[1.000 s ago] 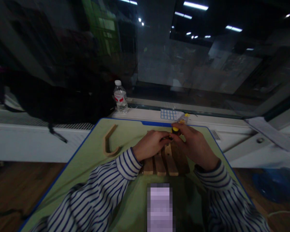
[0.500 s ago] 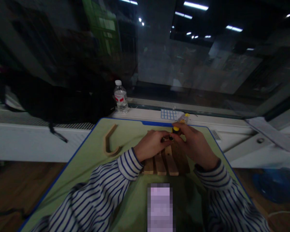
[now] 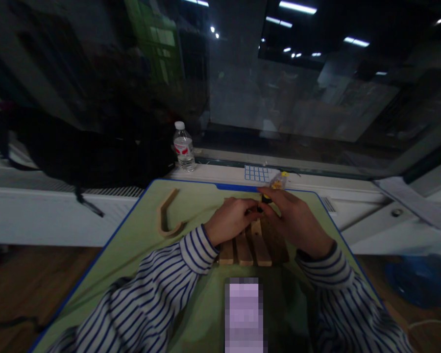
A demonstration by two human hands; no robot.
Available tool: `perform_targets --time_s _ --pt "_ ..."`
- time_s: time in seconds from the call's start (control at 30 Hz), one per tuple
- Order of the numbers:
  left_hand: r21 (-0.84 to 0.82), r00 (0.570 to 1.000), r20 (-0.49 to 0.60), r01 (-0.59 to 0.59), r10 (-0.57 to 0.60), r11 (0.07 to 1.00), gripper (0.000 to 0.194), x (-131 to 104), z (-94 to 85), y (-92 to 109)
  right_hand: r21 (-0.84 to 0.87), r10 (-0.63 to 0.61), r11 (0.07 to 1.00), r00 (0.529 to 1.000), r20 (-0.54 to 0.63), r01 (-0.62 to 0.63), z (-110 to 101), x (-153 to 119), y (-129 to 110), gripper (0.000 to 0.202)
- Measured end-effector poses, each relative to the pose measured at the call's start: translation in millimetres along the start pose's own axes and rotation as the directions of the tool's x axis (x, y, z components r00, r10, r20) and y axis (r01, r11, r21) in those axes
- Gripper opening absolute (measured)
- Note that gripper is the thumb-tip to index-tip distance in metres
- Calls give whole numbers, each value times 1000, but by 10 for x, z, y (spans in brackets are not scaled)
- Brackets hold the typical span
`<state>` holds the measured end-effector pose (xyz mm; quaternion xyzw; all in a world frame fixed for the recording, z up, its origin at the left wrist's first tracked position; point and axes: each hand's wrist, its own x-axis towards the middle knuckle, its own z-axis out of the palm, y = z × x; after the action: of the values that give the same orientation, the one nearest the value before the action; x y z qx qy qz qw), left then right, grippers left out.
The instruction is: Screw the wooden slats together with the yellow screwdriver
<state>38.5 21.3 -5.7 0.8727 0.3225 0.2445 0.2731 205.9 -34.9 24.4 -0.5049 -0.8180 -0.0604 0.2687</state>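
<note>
My right hand point(image 3: 298, 219) is closed around a short screwdriver point(image 3: 266, 198) with a black and yellow handle, thumb and forefinger pinching it. The fingers of my left hand point(image 3: 231, 219) are pressed together at its lower end; what they pinch there is hidden. Under both hands lies a piece of joined wooden slats point(image 3: 261, 251), with their near ends toward me and small dark holes in them. My hands cover its far part.
A curved wooden piece point(image 3: 161, 218) lies on the green-topped table point(image 3: 132, 245) at left. Near me is a phone point(image 3: 244, 314), its screen blurred out. The windowsill holds a water bottle point(image 3: 184, 149), a blue-grid sheet point(image 3: 256, 173) and a small clear bag point(image 3: 279, 181).
My right fingers have turned slightly around the screwdriver handle, the forefinger shifting left and covering more of its yellow top. The left hand and the slats stay nearly still.
</note>
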Motion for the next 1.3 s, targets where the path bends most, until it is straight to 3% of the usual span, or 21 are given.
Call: perform_targets --time_s 0.73,0.97,1.2,1.3 --pt "-25 998 45 -41 42 999 22 -5 -27 -33 -6 27 1000 998 -63 -27 59 -3 21 29" --pt "13 1000 -22 -9 10 1000 22 -6 -7 -9 -2 24 1000 998 -63 -24 56 -2 27 29" --pt "73 999 -37 12 -9 997 22 -3 -10 -16 9 17 1000 1000 -25 -17 -10 -4 -16 44" --pt "70 1000 -29 -4 6 998 23 2 -1 -31 16 -10 1000 1000 -21 10 -32 -3 -23 38"
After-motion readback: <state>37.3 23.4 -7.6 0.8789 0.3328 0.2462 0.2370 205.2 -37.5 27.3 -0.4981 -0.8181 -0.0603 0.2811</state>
